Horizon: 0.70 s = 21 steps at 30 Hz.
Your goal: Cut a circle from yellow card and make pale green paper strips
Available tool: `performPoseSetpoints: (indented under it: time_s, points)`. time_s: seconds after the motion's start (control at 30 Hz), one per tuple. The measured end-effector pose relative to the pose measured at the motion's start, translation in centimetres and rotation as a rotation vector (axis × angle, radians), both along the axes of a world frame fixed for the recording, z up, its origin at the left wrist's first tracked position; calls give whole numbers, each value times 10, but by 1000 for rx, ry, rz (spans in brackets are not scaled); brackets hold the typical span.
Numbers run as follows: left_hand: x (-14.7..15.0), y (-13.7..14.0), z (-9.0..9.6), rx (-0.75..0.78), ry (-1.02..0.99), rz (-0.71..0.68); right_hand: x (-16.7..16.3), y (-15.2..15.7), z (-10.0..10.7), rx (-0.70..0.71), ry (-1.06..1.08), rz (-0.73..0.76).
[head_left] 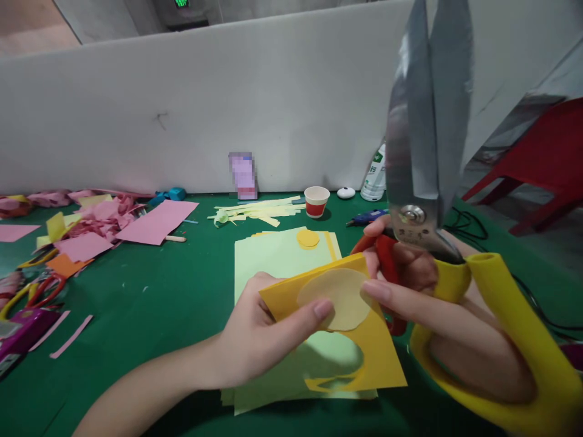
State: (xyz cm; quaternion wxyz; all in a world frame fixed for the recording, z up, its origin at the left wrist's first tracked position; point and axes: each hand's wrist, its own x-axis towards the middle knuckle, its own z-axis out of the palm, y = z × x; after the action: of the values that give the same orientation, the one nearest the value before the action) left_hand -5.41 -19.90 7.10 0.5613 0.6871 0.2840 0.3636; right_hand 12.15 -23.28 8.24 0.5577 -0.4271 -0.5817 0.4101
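Note:
My left hand [262,331] grips a folded or stacked sheet of yellow paper [387,361], its thumb pressing a pale yellow paper oval [348,297] against it. Lower down, the yellow sheet has a large rounded cut-out. Large scissors [412,158] with yellow handles hang on my right hand [437,309], blades upward and slightly apart. The right forefinger touches the oval's right edge; other fingers are partly hidden behind the handles. Red handle parts [387,258] show behind these fingers; what they belong to is unclear. Beneath lies a stack of pale green paper [268,255] with a small yellow disc [308,238].
Pale paper strips [268,210], a paper cup [316,202], a white case [346,192], a bottle [374,176] and a phone-like object [243,176] line the white partition. Pink paper [159,223] and more scissors [48,290] lie left. A red chair [542,152] stands right.

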Motion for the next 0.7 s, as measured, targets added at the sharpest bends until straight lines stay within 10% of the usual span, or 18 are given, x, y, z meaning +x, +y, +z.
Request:
performPoseSetpoints:
  time_s: [0.27,0.7]
  points:
    - [-4,8,5,222,198,-138,-3,2,6,-185,126,88]
    - [-3,13,-3,83,192,-117,0,15,-2,-294,228,75]
